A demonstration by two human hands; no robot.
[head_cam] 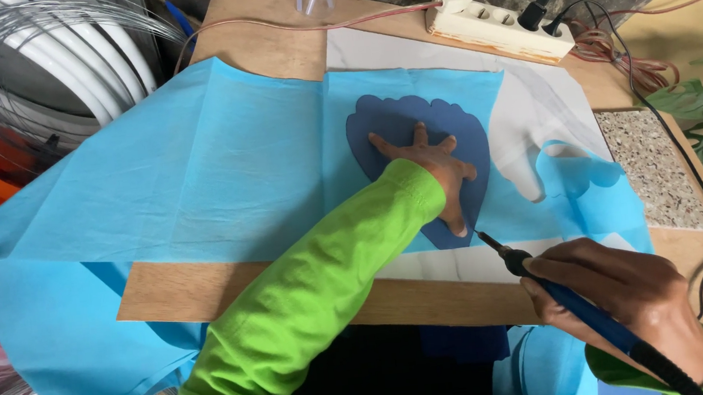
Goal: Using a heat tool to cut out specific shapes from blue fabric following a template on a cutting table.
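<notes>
Centre frame, one left hand [435, 172] presses flat, fingers spread, on one dark-blue template [387, 125]; lower right, right hand [636, 299] in closed grip around one, probably heated, cutting pen [581, 308].

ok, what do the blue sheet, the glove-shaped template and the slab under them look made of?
Sheet: thin non-woven fabric or tissue by the look, matte, creased along folds, slightly see-through. Template: darker blue, flat and stiff-looking, maybe card or plastic; cannot tell which. Slab: glossy white with faint grey veins, likely ceramic tile or marble. Left hand presses the template; right hand holds a pen tool.
</notes>
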